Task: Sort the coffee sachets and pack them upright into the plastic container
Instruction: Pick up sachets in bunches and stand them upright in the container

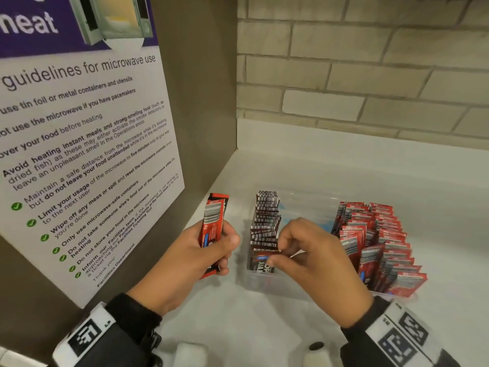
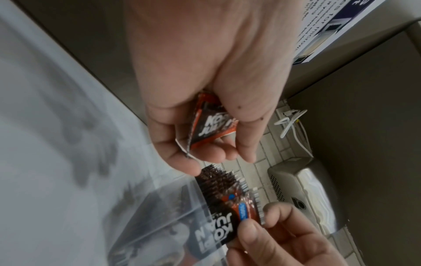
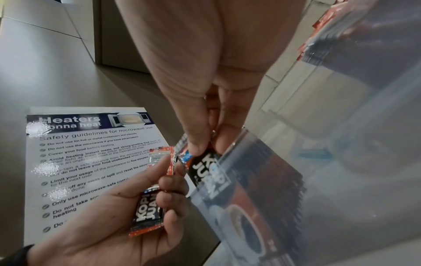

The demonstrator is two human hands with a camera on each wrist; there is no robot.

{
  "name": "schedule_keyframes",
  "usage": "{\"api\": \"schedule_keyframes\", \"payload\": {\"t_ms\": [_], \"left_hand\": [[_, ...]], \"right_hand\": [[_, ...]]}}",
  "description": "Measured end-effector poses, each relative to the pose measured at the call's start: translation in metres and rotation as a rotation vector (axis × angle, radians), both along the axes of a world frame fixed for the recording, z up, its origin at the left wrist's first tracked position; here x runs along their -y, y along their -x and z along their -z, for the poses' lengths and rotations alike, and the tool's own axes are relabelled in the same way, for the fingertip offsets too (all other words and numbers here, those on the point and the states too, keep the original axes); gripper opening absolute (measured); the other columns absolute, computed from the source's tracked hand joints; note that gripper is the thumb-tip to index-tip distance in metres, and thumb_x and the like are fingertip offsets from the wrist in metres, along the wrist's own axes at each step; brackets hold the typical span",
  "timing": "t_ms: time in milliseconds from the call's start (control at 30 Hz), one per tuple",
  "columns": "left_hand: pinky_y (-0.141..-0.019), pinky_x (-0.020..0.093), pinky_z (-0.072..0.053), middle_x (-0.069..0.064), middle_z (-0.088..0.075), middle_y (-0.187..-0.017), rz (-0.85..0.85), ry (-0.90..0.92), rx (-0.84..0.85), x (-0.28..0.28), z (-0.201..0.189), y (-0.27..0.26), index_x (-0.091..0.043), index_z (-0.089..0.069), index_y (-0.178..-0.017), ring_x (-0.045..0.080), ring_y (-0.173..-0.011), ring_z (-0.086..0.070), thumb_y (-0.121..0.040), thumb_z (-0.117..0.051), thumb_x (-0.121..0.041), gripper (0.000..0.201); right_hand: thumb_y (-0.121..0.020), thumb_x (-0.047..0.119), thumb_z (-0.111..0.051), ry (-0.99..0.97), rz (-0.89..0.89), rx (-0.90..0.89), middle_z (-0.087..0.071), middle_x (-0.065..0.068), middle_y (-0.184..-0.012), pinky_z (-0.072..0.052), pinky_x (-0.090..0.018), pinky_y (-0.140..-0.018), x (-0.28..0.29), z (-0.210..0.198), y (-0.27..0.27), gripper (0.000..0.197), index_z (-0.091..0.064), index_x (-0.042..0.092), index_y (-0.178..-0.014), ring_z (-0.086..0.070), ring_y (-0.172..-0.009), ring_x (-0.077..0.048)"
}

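A clear plastic container (image 1: pixel 307 194) on the white counter holds a row of upright black sachets (image 1: pixel 266 221). My right hand (image 1: pixel 275 254) pinches the top of the front sachet (image 1: pixel 260 265) of that row between thumb and forefinger; the pinched sachet (image 3: pixel 207 172) shows its black label in the right wrist view. My left hand (image 1: pixel 225 252) grips a small stack of red and black sachets (image 1: pixel 214 215), held upright left of the container. The held stack (image 2: pixel 212 126) sits between thumb and fingers.
Several rows of upright red sachets (image 1: pixel 378 242) stand to the right, also behind clear plastic. A brown panel with a microwave poster (image 1: pixel 79 154) rises close on the left. A brick-tiled wall (image 1: pixel 370 75) is behind. A metal box (image 2: pixel 303 194) hangs on the wall.
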State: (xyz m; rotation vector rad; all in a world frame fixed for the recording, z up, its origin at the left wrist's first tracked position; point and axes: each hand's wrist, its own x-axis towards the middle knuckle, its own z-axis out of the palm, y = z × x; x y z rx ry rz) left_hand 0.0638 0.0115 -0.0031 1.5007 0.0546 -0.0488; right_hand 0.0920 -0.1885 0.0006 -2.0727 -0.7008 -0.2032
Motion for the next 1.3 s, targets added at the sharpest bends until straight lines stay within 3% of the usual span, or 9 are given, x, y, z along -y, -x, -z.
{"api": "schedule_keyframes", "payload": {"t_ms": [233,467,533,600,700,833,1100,1233,1300], "left_hand": [[-0.061,0.029,-0.05,0.001,-0.05,-0.062,-0.025,0.027,-0.011,0.001,0.003,0.002,-0.011,-0.058,-0.081,0.015,-0.058,-0.05,-0.074,-0.064,-0.032,0.024],[-0.088,0.035,-0.051,-0.004,-0.072,-0.106,-0.134,0.115,-0.008,0.009,0.01,-0.005,-0.016,-0.064,-0.107,0.01,-0.102,-0.067,-0.079,-0.053,-0.035,0.035],[-0.096,0.034,-0.047,-0.014,-0.069,-0.114,-0.102,0.128,-0.043,0.013,0.007,-0.008,-0.026,-0.064,-0.113,0.004,-0.111,-0.061,-0.077,-0.054,-0.038,0.039],[-0.102,0.033,-0.043,-0.02,-0.064,-0.12,-0.075,0.164,-0.091,0.017,0.004,-0.013,-0.033,-0.063,-0.114,0.001,-0.117,-0.055,-0.075,-0.056,-0.04,0.04],[-0.1,0.032,-0.043,-0.017,-0.061,-0.126,-0.05,0.214,-0.137,0.022,0.001,-0.021,-0.033,-0.061,-0.119,0.004,-0.122,-0.052,-0.076,-0.057,-0.04,0.044],[-0.09,0.035,-0.049,-0.011,-0.071,-0.11,-0.027,0.284,-0.171,0.028,-0.003,-0.025,-0.028,-0.062,-0.119,0.009,-0.102,-0.067,-0.077,-0.055,-0.034,0.043],[-0.08,0.036,-0.055,-0.003,-0.069,-0.116,-0.128,0.278,-0.13,0.015,-0.006,-0.03,-0.016,-0.065,-0.114,0.016,-0.109,-0.063,-0.078,-0.056,-0.032,0.04],[-0.059,0.027,-0.055,0.002,-0.057,-0.071,-0.188,0.314,-0.038,0.004,-0.015,-0.029,-0.007,-0.064,-0.107,0.011,-0.06,-0.057,-0.087,-0.057,-0.025,0.027],[-0.045,0.021,-0.043,-0.002,-0.041,-0.062,-0.163,0.364,-0.034,0.001,-0.025,-0.027,-0.006,-0.06,-0.108,0.008,-0.05,-0.04,-0.081,-0.069,-0.034,0.04]], "right_hand": [[-0.062,0.025,-0.085,-0.064,0.029,-0.334,-0.057,-0.008,-0.085,-0.05,-0.029,-0.067,0.0,-0.013,0.005,0.05,-0.041,0.017,-0.084,-0.057,-0.074,-0.018],[-0.086,0.057,-0.045,-0.766,0.253,-1.075,-0.039,-0.003,-0.143,-0.027,-0.04,-0.111,-0.013,-0.021,-0.02,0.068,-0.037,0.017,-0.139,-0.035,-0.133,-0.027],[-0.089,0.06,-0.04,-0.804,0.246,-1.234,-0.033,-0.007,-0.15,-0.031,-0.042,-0.105,-0.023,-0.027,-0.024,0.072,-0.03,0.014,-0.144,-0.031,-0.136,-0.03],[-0.092,0.06,-0.032,-0.803,0.191,-1.333,-0.062,-0.011,-0.123,-0.044,-0.04,-0.078,-0.031,-0.03,-0.025,0.064,-0.048,0.01,-0.128,-0.055,-0.111,-0.027],[-0.091,0.064,-0.02,-0.81,0.063,-1.352,-0.071,-0.011,-0.067,-0.046,-0.036,-0.065,-0.042,-0.027,-0.028,0.069,-0.061,0.009,-0.095,-0.065,-0.066,-0.023],[-0.09,0.067,-0.02,-0.85,0.038,-1.353,-0.069,-0.017,-0.106,-0.049,-0.037,-0.076,-0.047,-0.022,-0.028,0.075,-0.064,0.009,-0.11,-0.065,-0.089,-0.027],[-0.092,0.064,-0.019,-0.803,0.067,-1.332,-0.065,-0.005,-0.082,-0.048,-0.031,-0.066,-0.037,-0.033,-0.022,0.068,-0.059,0.012,-0.108,-0.061,-0.075,-0.018],[-0.096,0.052,-0.026,-0.712,0.113,-1.214,-0.052,0.009,-0.119,-0.044,-0.025,-0.062,-0.022,-0.047,-0.013,0.06,-0.032,0.014,-0.141,-0.041,-0.084,0.001],[-0.093,0.05,-0.034,-0.718,0.093,-1.134,-0.048,0.009,-0.135,-0.041,-0.023,-0.085,-0.014,-0.045,-0.009,0.058,-0.028,0.023,-0.144,-0.051,-0.098,-0.003]]}}
